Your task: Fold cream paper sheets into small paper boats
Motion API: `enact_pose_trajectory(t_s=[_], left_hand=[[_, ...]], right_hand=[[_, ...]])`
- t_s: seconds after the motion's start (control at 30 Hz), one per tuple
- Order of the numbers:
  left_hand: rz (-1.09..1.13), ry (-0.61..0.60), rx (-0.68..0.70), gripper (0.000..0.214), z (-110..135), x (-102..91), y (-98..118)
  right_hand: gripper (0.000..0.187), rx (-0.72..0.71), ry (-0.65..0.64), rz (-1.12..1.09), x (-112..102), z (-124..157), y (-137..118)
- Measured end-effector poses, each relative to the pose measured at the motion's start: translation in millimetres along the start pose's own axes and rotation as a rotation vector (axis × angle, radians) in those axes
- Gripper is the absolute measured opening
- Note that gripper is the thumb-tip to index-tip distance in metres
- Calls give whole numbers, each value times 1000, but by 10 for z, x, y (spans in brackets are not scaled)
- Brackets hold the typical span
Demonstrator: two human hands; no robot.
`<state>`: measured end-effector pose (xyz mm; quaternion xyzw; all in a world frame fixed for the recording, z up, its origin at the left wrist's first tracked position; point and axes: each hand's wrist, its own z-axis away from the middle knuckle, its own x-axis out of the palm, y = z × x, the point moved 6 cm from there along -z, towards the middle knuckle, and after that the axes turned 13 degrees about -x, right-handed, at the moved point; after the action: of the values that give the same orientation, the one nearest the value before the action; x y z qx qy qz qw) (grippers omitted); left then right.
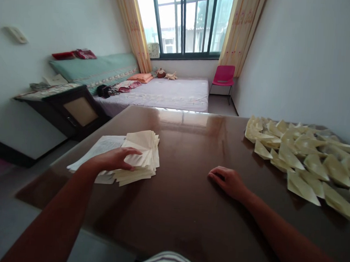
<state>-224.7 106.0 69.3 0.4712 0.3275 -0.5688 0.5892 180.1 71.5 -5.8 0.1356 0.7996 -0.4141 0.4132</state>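
Here I see the left hand (119, 158) half open, thumb and fingers spread over the cream paper stack (148, 155) on the glossy brown table (182, 210); whether they pinch any of it, I can't tell. The right hand (227, 181) rests loosely curled, visibly holding nothing, left of the folded paper boats (290, 156)

Bare tabletop (186, 143) forms an open lane from upper centre to lower centre of the frame, bounded at centre left by a cream paper stack (148, 155) and right of centre by the right hand (225, 181). Left hand (118, 159) obstructs the stack's left part; white sheets (104, 148) occupy the surface beyond. Second, narrower passage: between right hand and closely packed folded papers (292, 154), right side. Right forearm (281, 232) bars lower right.
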Motion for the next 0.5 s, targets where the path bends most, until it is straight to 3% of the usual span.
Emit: enact_pose_trajectory(t_s=[0.3,0.43,0.5], left_hand=[[237,-153,-4,62,-26,-18,-127],[250,-78,-40,54,14,-42,-201],[237,27,-81,56,46,-86,-132]], right_hand=[[28,7,-36,-30,12,14,20],[28,-4,-26,-54,12,17,22],[28,0,-15,-69,8,22,31]])
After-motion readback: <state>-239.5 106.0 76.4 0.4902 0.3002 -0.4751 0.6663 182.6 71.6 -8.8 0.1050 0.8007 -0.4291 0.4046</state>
